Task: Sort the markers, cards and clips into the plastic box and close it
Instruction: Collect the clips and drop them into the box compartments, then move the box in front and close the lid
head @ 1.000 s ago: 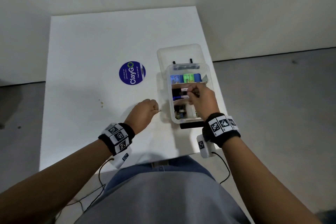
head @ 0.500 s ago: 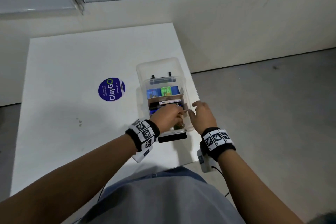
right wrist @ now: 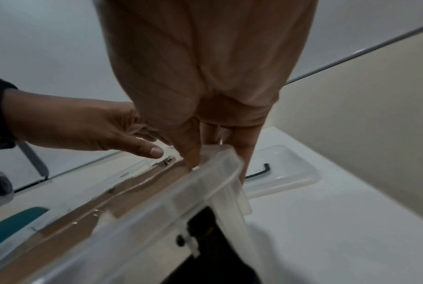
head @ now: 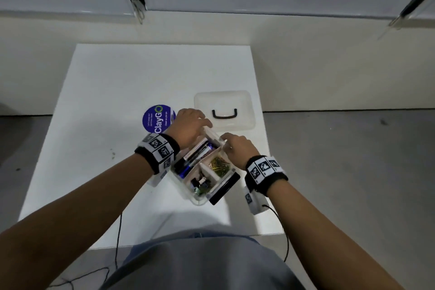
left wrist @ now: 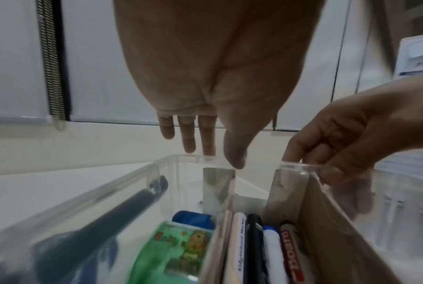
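Clear rectangular plastic box (head: 200,198) between both wrists, turned askew near the white table's (head: 98,106) right edge. Right hand (head: 237,148) pinching the far rim, thumb inside. Left hand (head: 188,126) over the far corner, fingers fairly straight, fingertips (left wrist: 209,151) seemingly touching the rim. Markers (left wrist: 259,247), green card (left wrist: 174,249), gold clips (head: 219,166) in separate compartments. Clear lid (head: 223,109) just beyond the fingers; open tabletop left of the left hand.

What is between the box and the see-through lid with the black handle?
Nothing but a narrow strip of bare white table. In the head view, the plastic box sits just near of the lid, apart from it.
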Demonstrator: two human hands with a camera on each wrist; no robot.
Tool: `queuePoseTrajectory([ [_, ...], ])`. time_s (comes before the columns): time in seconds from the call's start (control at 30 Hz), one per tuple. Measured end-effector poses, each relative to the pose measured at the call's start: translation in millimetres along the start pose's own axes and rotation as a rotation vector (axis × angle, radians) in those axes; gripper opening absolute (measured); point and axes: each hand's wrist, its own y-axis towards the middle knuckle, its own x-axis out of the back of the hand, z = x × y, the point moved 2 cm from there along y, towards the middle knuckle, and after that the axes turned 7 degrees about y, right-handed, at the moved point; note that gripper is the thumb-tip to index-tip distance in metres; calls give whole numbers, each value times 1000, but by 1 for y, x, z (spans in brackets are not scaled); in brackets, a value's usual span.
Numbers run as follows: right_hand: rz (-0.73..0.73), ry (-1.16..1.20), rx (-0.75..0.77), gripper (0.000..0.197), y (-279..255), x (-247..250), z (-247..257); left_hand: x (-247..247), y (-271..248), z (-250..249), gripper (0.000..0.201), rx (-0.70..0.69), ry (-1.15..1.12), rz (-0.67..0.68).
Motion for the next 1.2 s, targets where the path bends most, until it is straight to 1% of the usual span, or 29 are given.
queuePoseTrajectory([
  [0.13, 97, 6, 120, 30, 36, -16, 32, 8, -5, 37, 18, 133, 87, 84],
  [0.17, 124, 36, 140, 29, 44, -20, 37, 9, -8, 47, 18, 171, 88, 84],
  [0.23, 145, 181, 147, 25, 58, -24, 40, 11, -20, 69, 25, 266, 57, 61],
  [0.3, 71, 316, 100, 23, 74, -20, 31, 11, -36, 92, 28, 348, 50, 33],
  [0.33, 12, 314, 63, 23, 82, -18, 23, 9, -44, 103, 28, 391, 38, 21],
  [0.4, -70, 141, -32, 21, 97, -13, -1, 7, -59, 121, 23, 481, -71, -24],
  [0.47, -25, -94, -108, 29, 107, -12, -23, 3, -67, 131, 18, 547, -140, -65],
  [0.5, 19, -213, -109, 35, 109, -14, -31, 1, -69, 133, 17, 569, -140, -71],
  [0.53, 50, -324, -91, 40, 110, -15, -36, 0, -71, 134, 16, 585, -131, -78],
  [0.6, 53, -468, -42, 45, 112, -19, -41, -3, -71, 134, 16, 621, -116, -88],
  [0.7, 25, -576, 5, 43, 108, -28, -42, -6, -71, 134, 21, 668, -105, -118],
  [0.8, 10, -607, 59, 44, 101, -31, -38, -7, -70, 135, 23, 688, -126, -129],
  [0.9, -86, -555, 91, 44, 101, -20, -24, -8, -70, 137, 21, 693, -197, -137],
  [0.97, -158, -474, 98, 38, 104, -6, -6, -5, -72, 136, 18, 688, -238, -157],
  [1.03, -223, -399, 139, 31, 103, 8, 20, 1, -74, 135, 20, 674, -265, -190],
  [1.1, -285, -357, 243, 26, 94, 13, 55, 10, -78, 135, 28, 666, -315, -241],
  [1.17, -319, -365, 373, 25, 77, 7, 95, 21, -85, 139, 38, 716, -413, -295],
  [1.2, -320, -389, 438, 28, 66, -2, 114, 26, -90, 142, 42, 754, -492, -331],
])
